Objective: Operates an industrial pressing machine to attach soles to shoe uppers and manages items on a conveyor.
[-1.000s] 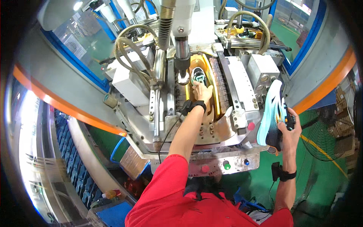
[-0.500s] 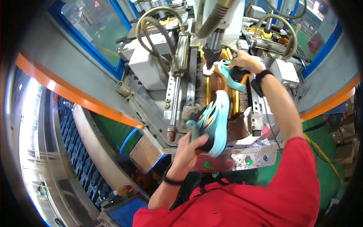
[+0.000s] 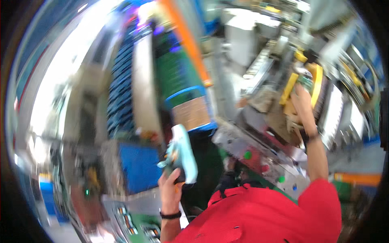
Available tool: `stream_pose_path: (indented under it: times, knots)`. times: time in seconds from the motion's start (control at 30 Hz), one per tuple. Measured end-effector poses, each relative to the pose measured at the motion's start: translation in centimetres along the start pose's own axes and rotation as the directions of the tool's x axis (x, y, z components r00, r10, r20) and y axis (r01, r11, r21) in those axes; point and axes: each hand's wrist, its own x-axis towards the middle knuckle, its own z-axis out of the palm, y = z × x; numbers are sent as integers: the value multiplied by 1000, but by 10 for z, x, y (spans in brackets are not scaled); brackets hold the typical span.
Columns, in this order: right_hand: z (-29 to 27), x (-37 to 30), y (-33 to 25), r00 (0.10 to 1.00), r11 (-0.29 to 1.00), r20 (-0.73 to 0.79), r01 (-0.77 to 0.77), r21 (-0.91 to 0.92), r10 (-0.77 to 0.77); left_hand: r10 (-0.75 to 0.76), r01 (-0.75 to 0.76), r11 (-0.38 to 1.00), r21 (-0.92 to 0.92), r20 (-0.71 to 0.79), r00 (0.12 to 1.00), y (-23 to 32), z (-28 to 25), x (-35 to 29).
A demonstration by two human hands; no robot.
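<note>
Motion blur smears everything now; half a second ago the machine filled our view squarely, now it sits off to the right. Our left hand point(image 3: 170, 190) has its fingers wrapped around a teal shoe point(image 3: 181, 154), carried down and left, away from the machine. Our right hand point(image 3: 302, 103) stays up on the yellow-framed fixture point(image 3: 316, 79); we cannot tell its grip.

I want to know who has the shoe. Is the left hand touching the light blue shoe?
Touching. The head view shows the left hand wrapped around the shoe, fingers on its lower end.
</note>
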Motion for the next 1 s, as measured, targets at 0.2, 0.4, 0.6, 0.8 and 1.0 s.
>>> stream_pose_path:
  times: [0.2, 0.4, 0.6, 0.8, 1.0]
  knots:
    - [89, -189, -52, 879, 943, 343, 313, 112, -332, -155, 150, 962, -227, -4, 988, -53, -17, -33]
    - [182, -229, -17, 830, 903, 361, 418, 102, -425, -128, 105, 978, -181, -122, 984, -106, -114, -69]
    - [190, -198, -52, 821, 873, 298, 445, 201, -487, -379, 15, 802, -597, -490, 785, -192, -253, -77]
    - [144, -140, -379, 575, 575, 219, 563, 593, -788, -450, -99, 812, -575, -725, 521, -239, -409, -63]
    - [106, -218, -763, 70, 65, 14, 812, 581, -997, -271, 12, 960, -280, -916, 295, -336, -560, -25]
